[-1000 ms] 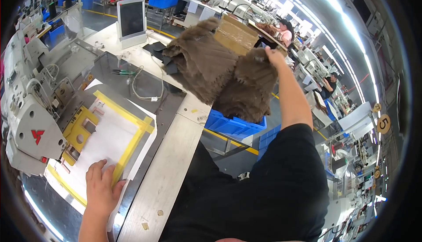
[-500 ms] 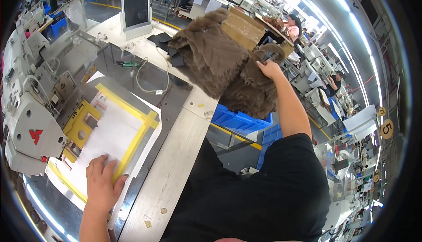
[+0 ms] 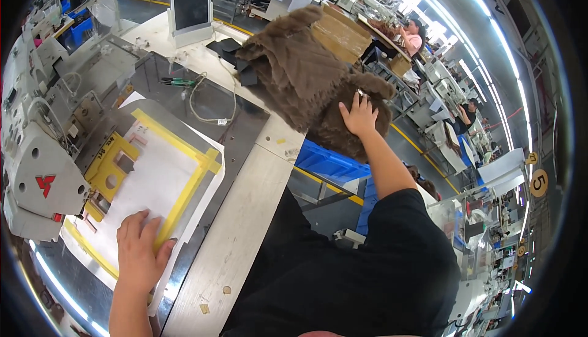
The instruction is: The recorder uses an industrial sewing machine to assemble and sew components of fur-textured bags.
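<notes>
My left hand lies flat with fingers spread on a white sheet edged in yellow tape, next to the sewing machine head. A yellow plate with cut-outs sits under that machine. Out to the right, my right hand rests on a brown furry piece, fingers apart, with something small and shiny at the fingertips. More brown furry fabric is heaped to its left, on the table's far end. The furry piece overhangs a blue crate.
A screen stands at the back of the white table. Green-handled snips and a looped cable lie on the metal plate. Behind the fur is a cardboard box. Another person sits farther back.
My right hand has moved left and down from the edge of the furry piece onto its top, fingers now spread. That piece has settled flatter. My left hand stays on the sheet.
</notes>
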Tool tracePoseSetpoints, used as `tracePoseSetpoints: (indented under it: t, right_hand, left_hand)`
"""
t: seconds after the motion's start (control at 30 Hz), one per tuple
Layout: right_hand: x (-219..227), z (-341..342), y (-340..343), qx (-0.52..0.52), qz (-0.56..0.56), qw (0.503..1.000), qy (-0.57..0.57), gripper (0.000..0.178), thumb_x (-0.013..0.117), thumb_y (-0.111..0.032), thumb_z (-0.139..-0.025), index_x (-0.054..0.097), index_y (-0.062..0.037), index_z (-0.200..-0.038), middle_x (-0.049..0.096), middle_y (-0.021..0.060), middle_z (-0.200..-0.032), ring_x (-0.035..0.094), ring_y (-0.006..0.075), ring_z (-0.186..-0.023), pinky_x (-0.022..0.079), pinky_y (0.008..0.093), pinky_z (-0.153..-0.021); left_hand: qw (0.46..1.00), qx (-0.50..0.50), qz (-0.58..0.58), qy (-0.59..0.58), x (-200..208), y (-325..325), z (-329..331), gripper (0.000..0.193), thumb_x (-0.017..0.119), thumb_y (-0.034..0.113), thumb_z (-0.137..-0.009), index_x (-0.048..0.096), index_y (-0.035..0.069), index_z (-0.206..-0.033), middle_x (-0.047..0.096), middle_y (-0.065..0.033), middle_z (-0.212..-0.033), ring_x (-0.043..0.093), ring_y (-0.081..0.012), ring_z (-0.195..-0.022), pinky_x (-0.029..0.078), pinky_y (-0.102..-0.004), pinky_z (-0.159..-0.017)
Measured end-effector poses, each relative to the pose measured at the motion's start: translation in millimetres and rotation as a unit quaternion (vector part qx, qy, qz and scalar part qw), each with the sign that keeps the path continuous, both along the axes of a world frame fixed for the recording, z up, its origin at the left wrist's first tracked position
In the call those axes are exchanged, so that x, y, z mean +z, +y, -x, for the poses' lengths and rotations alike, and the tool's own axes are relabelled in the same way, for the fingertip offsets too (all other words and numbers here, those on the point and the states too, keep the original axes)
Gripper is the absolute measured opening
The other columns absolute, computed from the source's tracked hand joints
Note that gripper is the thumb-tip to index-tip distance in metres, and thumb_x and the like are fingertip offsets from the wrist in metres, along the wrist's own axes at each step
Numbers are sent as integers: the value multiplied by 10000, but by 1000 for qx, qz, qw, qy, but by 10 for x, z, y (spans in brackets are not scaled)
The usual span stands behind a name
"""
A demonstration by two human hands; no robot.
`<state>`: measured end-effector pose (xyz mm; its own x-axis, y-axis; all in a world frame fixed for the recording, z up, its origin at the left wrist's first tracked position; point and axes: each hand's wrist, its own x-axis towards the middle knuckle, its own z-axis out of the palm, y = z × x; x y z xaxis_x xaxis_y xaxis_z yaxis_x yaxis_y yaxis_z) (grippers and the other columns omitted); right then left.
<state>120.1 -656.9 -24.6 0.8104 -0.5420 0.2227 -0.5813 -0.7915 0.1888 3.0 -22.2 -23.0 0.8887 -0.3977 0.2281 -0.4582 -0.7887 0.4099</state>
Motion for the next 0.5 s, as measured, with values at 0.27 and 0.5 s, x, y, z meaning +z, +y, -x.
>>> tracePoseSetpoints:
  t: [0.27, 0.5]
  right_hand:
    - [-147, 130, 91, 27, 26, 999, -29, 900, 348, -698, -998, 274, -50, -1618, 251, 272, -1658, 241, 432, -1536, 148, 622, -1230]
    - [-111, 214, 178, 67, 5, 996, -54, 874, 421, -646, -1003, 313, -3, -1586, 296, 300, -1627, 281, 444, -1517, 212, 582, -1230]
  left_hand:
    - [1000, -1, -1, -1, -6, -8, 24, 515, 841, 167, -744, 646, 21, -1198, 569, -212, -1335, 520, -405, -1233, 406, -487, -1065]
    - [1000, -3, -2, -6, -19, -30, 46, 521, 841, 174, -748, 638, 23, -1203, 570, -211, -1333, 515, -404, -1238, 400, -490, -1069]
